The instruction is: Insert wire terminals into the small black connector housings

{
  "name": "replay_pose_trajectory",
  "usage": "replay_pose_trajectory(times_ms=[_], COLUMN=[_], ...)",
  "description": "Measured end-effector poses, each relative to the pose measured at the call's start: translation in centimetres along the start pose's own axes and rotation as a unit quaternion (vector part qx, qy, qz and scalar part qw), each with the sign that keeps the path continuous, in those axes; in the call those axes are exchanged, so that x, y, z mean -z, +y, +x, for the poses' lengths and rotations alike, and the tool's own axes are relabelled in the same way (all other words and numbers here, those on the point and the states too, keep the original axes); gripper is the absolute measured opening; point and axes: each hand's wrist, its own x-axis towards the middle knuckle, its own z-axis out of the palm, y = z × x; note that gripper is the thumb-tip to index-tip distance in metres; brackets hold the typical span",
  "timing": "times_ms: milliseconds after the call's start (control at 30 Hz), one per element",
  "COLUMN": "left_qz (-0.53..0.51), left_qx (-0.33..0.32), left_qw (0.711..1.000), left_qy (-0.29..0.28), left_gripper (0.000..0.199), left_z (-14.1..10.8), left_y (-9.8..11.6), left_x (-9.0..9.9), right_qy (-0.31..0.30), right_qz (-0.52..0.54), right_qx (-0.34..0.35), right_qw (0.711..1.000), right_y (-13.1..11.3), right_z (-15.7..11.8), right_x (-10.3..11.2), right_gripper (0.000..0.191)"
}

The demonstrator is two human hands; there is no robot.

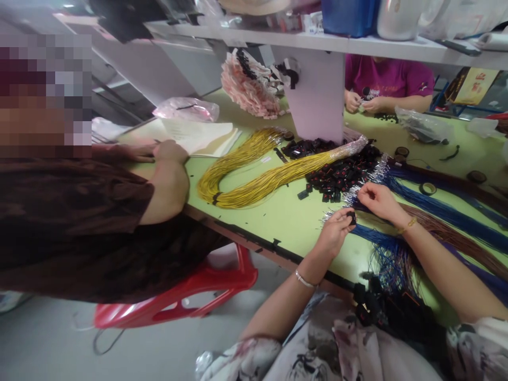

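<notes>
The person's left hand pinches a small black plastic housing between thumb and fingers, above the near edge of the green table. The right hand is bent, with its thumb and forefinger brought near each other; whether a wire is between them, one cannot tell. The important relation is this: the housing lies below and a little to the left of the right fingertips — near, but apart. Its long axis is too small to judge with certainty. The silver wire ends are just beside the right fingertips, so this hand is the nearer one to them. From there the blue wires stretch away to the right — beyond the right wrist.
</notes>
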Motion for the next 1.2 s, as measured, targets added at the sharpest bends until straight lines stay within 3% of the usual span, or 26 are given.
replay_pose_trajectory(times_ms=[133,333,700,867,1033,1200], left_qz=[-0.022,-0.032,-0.019,-0.014,0.008,0.025], left_qx=[-0.004,0.009,0.020,0.020,0.011,0.003], left_qw=[1.000,0.999,0.999,0.999,0.999,1.000], left_qy=[-0.018,-0.029,-0.035,-0.037,-0.030,-0.012], left_gripper=[0.025,0.026,0.027,0.027,0.028,0.027], left_z=[0.0,0.1,0.1,0.2,0.1,-0.2], left_y=[0.0,0.0,0.1,0.1,-0.2,-0.3], left_x=[0.1,0.1,0.4,0.5,0.4,0.1], right_qy=[-0.012,0.015,0.023,0.027,-0.010,-0.033], right_qz=[0.050,0.031,-0.022,-0.096,-0.198,-0.181], right_qx=[-0.038,-0.064,-0.014,0.020,0.104,0.097], right_qw=[0.998,0.997,0.999,0.995,0.975,0.978], right_y=[-0.3,0.1,0.0,-0.1,-0.1,0.2], right_z=[-1.9,-4.2,-4.9,-5.1,-5.3,-5.3], right_x=[-0.7,-1.8,-2.2,-2.2,-2.5,-2.4], right_gripper=[0.012,0.011,0.007,0.006,0.011,0.013])
